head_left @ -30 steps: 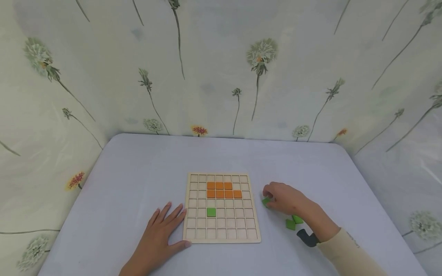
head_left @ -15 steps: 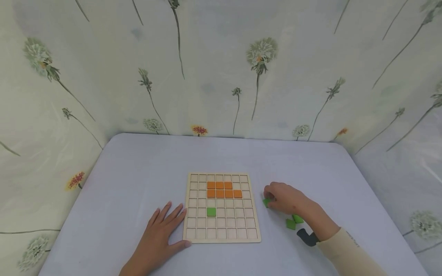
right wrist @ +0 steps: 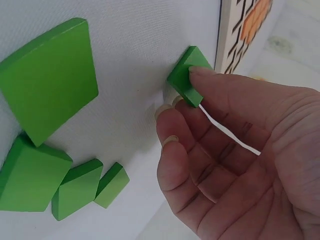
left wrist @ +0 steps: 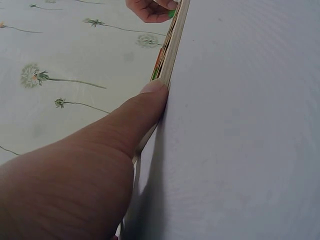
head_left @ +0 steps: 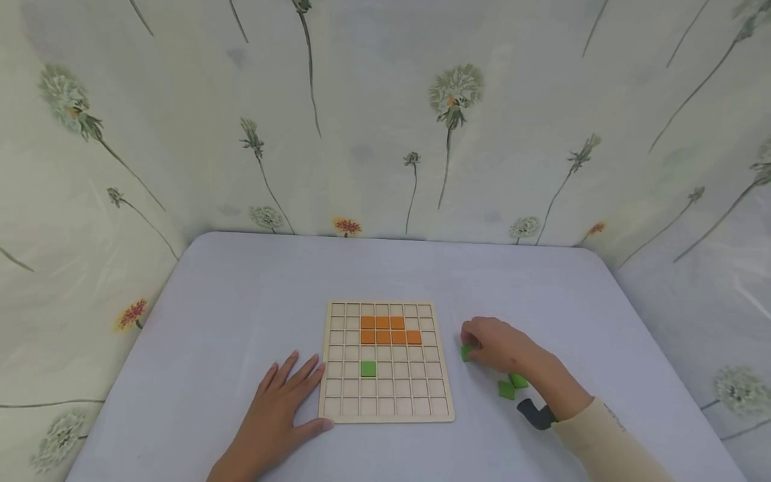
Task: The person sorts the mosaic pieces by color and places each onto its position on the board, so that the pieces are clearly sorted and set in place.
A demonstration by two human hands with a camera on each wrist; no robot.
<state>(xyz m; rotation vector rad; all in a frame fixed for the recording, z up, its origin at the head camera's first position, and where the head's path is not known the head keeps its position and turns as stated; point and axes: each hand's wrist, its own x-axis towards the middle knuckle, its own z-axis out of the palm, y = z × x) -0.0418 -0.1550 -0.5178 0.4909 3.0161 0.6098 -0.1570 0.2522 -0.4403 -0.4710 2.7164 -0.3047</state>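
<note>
In the head view a square wooden grid board (head_left: 444, 408) lies on the table, with orange tiles (head_left: 382, 337) in two of its rows and one green tile (head_left: 368, 369) lower down. My left hand (head_left: 274, 422) rests beside the board, fingers spread, fingertips and thumb at its left edge. To the right of the board, my right hand (head_left: 496, 345) pinches a green square tile (right wrist: 189, 75) between thumb and fingers, close to the tabletop. More loose green tiles (right wrist: 52, 82) lie near this hand; in the head view the forearm and hand hide some of them.
A dark curved object (head_left: 535, 414) sits under my right wrist, partly covered by the sleeve (head_left: 602, 438). The white tabletop (head_left: 241, 288) stretches around the board, and a flower-printed cloth (head_left: 373, 134) hangs behind it.
My right hand has shifted very slightly to the right together with the green tile. The left hand and the board have stayed in place.
</note>
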